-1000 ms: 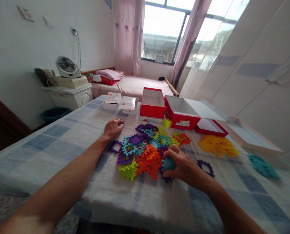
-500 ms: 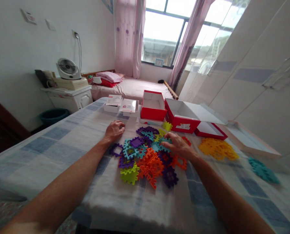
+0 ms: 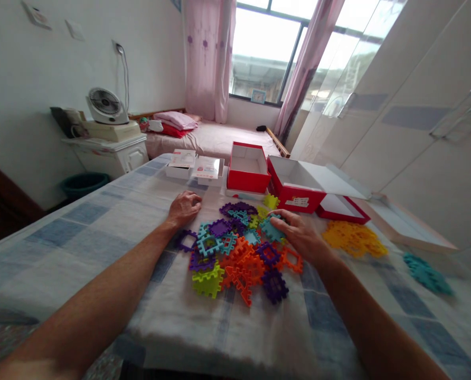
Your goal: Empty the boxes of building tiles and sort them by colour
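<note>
Gripping a teal interlocking tile (image 3: 270, 230) at the far side of the mixed pile (image 3: 239, 253), the right hand (image 3: 302, 236) is pinching it between thumb and fingers, with the piece tilting up off the heap rather than lying flat. The tile is sitting at the hand's fingertips, toward the left of the palm and just short of the red boxes (image 3: 275, 179) — so the right hand is plainly the nearer one, and the piece is already in its grasp. Its flat face is angling toward the camera; no long axis is showing, since the tile is roughly square.

The left hand (image 3: 184, 207) is resting on the checked tablecloth (image 3: 101, 232) beside the pile's far-left corner, fingers curling loosely into a half-fist and holding nothing, well apart from the teal tile. A purple frame piece (image 3: 186, 240) is lying just beside its wrist.

Off to the right, separate from the pile, a yellow heap (image 3: 354, 237) and a teal heap (image 3: 427, 273) are lying on the cloth — the teal one farther out toward the table edge.
</note>
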Tool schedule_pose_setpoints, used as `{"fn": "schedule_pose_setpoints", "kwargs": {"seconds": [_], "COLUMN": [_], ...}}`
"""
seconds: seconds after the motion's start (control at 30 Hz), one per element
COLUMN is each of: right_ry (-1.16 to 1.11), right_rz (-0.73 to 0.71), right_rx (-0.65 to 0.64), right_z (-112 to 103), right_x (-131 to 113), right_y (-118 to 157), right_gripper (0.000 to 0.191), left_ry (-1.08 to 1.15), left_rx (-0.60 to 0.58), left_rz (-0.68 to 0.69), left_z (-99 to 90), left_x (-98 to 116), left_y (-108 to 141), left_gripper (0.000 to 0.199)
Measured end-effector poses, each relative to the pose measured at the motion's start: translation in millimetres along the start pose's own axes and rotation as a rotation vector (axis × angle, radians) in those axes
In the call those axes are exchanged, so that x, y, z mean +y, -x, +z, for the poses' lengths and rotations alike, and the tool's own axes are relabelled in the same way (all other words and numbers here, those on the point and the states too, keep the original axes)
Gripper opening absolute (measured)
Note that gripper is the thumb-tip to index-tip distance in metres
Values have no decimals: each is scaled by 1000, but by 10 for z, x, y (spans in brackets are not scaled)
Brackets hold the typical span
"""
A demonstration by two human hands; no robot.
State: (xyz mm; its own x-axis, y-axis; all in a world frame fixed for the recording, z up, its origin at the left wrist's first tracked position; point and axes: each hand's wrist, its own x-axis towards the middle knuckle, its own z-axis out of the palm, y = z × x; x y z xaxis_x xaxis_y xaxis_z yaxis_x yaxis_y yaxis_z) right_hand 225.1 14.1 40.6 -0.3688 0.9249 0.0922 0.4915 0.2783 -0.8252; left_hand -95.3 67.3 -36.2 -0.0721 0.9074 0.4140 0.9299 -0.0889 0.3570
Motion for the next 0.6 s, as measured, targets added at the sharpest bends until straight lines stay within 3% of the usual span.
{"fn": "schedule_pose_setpoints", "kwargs": {"seconds": [0.07,0.17,0.27,0.4,0.6], "right_ry": [103,356,469,466,316], "right_rz": [-15,-47,-60,-87,-75], "right_rx": [-60,-11,4,-10,-5], "right_z": [129,289,357,355,294], "right_x": [-25,-15,43,97,-20], "right_y": [16,15,2,-8,23], "right_gripper": [31,25,23,23,21], "left_ry": [-2,-3,0,1,-4], "left_rx": [1,4,7,12,11], "left_rz": [3,1,-2,-7,-4], "left_z": [3,5,4,2,2], "left_x": [0,2,6,11,17], "left_y": [0,1,3,5,7], "left_gripper": [31,31,31,30,29]}}
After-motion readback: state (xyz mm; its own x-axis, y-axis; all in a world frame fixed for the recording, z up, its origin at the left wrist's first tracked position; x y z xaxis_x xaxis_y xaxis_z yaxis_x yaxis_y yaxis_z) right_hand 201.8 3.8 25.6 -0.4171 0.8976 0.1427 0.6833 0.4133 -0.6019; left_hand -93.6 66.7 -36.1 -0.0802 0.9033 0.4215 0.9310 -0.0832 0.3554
